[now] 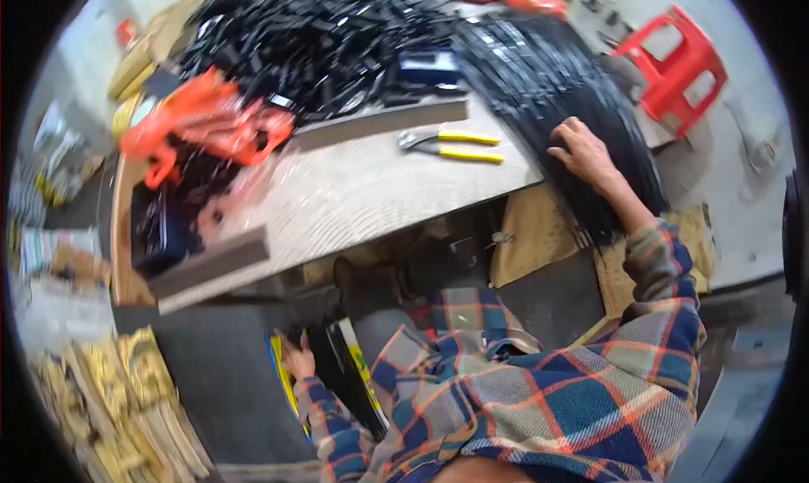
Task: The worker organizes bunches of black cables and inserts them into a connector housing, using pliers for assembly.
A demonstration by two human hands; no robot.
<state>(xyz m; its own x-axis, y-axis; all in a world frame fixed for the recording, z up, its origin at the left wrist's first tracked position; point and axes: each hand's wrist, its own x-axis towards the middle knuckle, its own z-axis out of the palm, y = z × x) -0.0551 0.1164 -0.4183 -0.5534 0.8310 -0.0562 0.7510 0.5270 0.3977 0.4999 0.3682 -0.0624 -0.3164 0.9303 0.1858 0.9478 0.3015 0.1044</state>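
Observation:
My right hand [583,154] rests over a wide bundle of long, thin black strips [539,79] hanging off the table's right end. Its fingers are bent and apart, and no strip shows gripped in them. Low at the left, beside my lap, my left hand [297,358] holds the edge of a long, narrow box [281,373] with yellow and blue sides. Dark material [341,378] lies inside that box; its kind cannot be made out. Pliers with yellow handles [455,146] lie on the table, left of my right hand.
A large heap of black plastic parts [320,45] covers the back of the table [362,176]. Orange plastic bags [211,121] and a dark box [160,230] sit at its left. A red stool [674,70] stands right; yellow-brown packs [118,390] are stacked lower left.

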